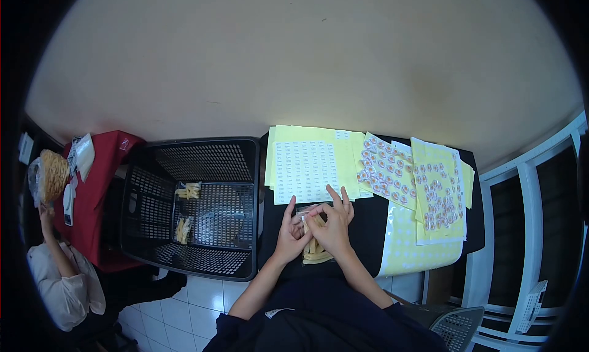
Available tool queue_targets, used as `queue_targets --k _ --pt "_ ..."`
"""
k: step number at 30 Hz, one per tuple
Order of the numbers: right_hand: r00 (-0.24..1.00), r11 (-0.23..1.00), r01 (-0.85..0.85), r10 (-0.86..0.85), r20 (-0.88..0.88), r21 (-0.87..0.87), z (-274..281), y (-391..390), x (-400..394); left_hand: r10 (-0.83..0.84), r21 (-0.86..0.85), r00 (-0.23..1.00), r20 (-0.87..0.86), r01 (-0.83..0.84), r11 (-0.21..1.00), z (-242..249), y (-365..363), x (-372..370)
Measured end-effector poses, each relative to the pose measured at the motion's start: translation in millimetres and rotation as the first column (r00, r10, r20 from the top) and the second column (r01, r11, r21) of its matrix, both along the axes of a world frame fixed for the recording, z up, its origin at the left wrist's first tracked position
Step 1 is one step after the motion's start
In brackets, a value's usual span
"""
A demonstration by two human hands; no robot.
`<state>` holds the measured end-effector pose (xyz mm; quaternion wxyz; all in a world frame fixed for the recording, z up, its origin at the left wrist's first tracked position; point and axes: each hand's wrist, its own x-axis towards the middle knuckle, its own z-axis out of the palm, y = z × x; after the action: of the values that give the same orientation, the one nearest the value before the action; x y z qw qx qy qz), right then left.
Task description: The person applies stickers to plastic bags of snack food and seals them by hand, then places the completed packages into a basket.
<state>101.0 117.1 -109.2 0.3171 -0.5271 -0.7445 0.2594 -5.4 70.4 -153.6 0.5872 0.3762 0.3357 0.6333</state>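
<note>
My left hand and my right hand meet over a small clear packet of yellow snack sticks lying on the black table. Both hands pinch the packet's top edge; fingers hide most of it. Just beyond my fingers lies a yellow sheet of small white labels. To the right are sheets of round red-and-white stickers and another such sheet.
A black plastic crate stands left of the table with two filled packets inside. Further left, another person in white sits by a red-covered table, beside a big bag of snacks. White tiled floor below.
</note>
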Motion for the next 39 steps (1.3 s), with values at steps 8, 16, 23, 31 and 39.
queue_targets --k 8,16,23,31,39 --pt "0.968 0.999 0.018 -0.030 -0.251 -0.049 -6.9 2.7 5.2 -0.034 -0.029 0.997 0.068 0.036 0.999 -4.8 -3.6 -6.8" --pt "0.956 0.993 -0.011 -0.025 -0.291 -0.121 -8.5 0.7 9.0 0.090 -0.316 0.992 0.089 -0.058 0.947 -1.5 3.9 -0.2" --pt "0.979 0.992 -0.022 -0.004 -0.203 -0.126 -17.8 -0.6 14.9 0.020 -0.284 0.988 -0.154 -0.063 0.957 -1.1 0.6 -1.1" --pt "0.923 0.971 0.218 -0.239 -0.300 -0.102 -16.0 38.5 87.2 0.072 -0.327 0.997 -0.017 -0.074 0.942 -1.7 5.4 -3.6" --pt "0.964 0.962 0.156 -0.198 0.178 0.224 -29.3 97.5 155.5 0.027 -0.262 0.988 -0.153 -0.066 0.963 1.0 6.1 1.4"
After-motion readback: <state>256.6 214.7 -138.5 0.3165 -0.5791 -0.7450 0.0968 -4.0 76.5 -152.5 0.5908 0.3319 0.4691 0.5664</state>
